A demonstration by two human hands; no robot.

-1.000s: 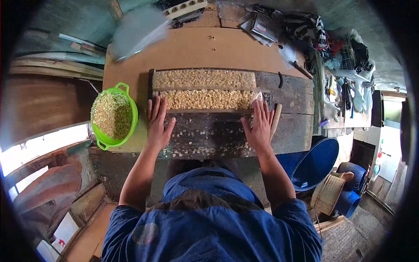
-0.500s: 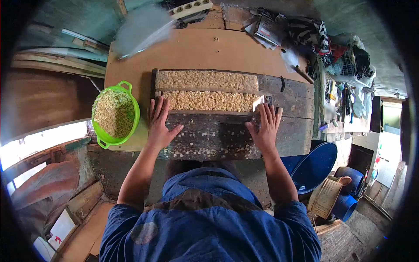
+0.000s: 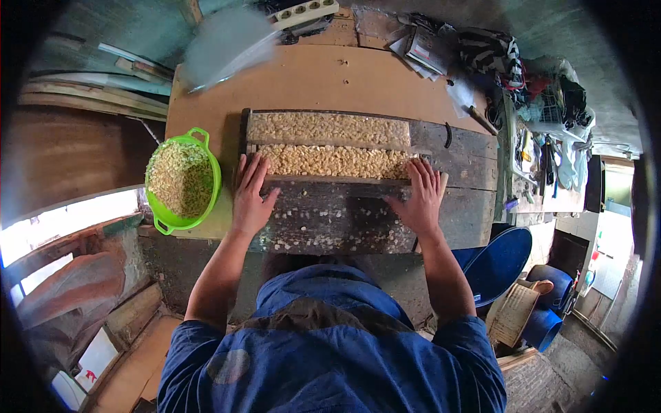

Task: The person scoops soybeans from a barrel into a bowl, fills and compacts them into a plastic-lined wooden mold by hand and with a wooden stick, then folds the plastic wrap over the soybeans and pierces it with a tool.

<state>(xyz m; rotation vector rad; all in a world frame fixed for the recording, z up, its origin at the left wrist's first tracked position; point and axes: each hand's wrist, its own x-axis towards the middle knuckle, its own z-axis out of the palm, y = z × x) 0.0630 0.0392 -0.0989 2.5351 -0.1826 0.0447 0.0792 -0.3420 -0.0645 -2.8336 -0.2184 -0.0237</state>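
Note:
A long front strip of pale split beans point(image 3: 337, 161) lies in a dark wooden mould point(image 3: 244, 124) on the table. Behind it runs a second bean strip point(image 3: 327, 128), under clear plastic. My left hand point(image 3: 253, 196) rests at the front strip's left end, fingers extended and thumb apart. At the opposite end, my right hand point(image 3: 422, 196) lies with its fingers spread, fingertips on the corner of the strip. Neither hand grips anything. Loose bean bits dot the dark board point(image 3: 323, 213) between my hands.
To the left, a green colander point(image 3: 215, 175) holds more beans. A stack of clear plastic sheets point(image 3: 227, 48) sits at the back left, near a power strip point(image 3: 303, 12). A small curved black object point(image 3: 447, 135) lies right of the mould. Blue barrels point(image 3: 502, 265) stand below right.
The white flap at the front strip's right end no longer shows. My right fingers have moved slightly over that corner. My left hand stays almost in place.

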